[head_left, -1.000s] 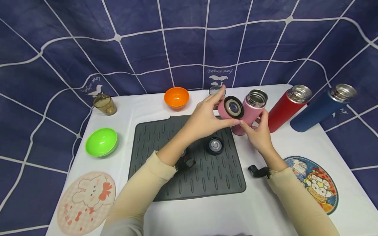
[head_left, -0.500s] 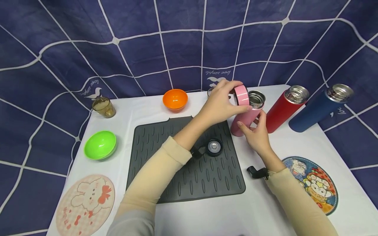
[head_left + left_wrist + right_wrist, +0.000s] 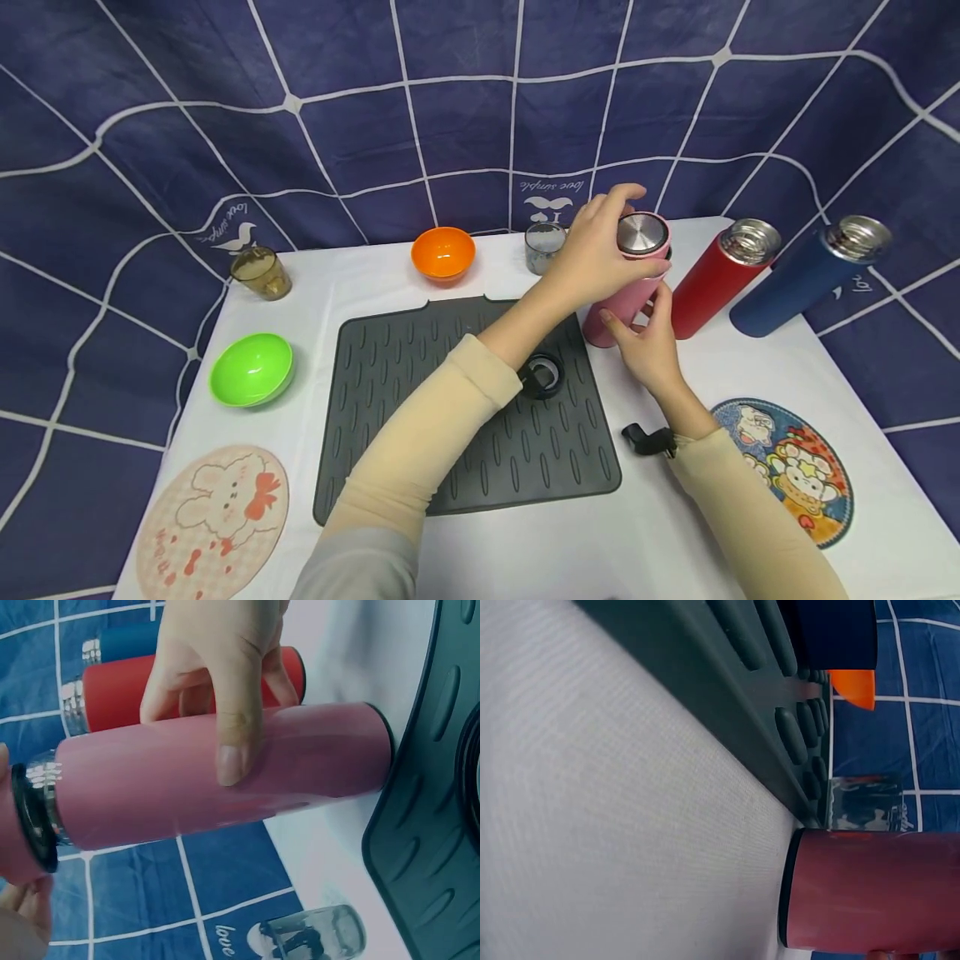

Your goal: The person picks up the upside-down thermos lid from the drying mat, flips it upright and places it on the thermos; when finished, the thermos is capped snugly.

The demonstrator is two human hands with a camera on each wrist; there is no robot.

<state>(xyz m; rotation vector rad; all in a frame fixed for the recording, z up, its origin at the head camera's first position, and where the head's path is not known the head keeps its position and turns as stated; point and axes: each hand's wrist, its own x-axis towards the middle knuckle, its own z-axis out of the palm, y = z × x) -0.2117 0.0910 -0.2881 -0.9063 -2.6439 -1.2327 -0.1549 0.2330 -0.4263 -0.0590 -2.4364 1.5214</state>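
Note:
A pink thermos bottle [image 3: 150,780] stands on the white table just right of the dark drying mat [image 3: 480,467]. My right hand [image 3: 648,346] grips its body, thumb in front and fingers behind. In my left hand [image 3: 600,250] is the pink lid [image 3: 643,233], held between thumb and fingers with its metal top facing up, right at the bottle's mouth. The left wrist view shows the lid's black inner rim close against the bottle's steel neck [image 3: 46,787]. In the right wrist view the bottle's lower body [image 3: 877,889] shows, with only fingertips at the image edge.
Uncapped red [image 3: 716,287] and blue [image 3: 802,287] thermos bottles stand at right. A black lid [image 3: 551,379] lies on the mat. Around it are a clear glass [image 3: 542,247], orange bowl [image 3: 444,254], brown glass [image 3: 262,273], green bowl [image 3: 253,371] and two round placemats [image 3: 217,517].
My left hand has moved right, turning the pink lid from inside-facing to metal top up, and brought it onto the bottle's mouth. My right hand stays on the bottle.

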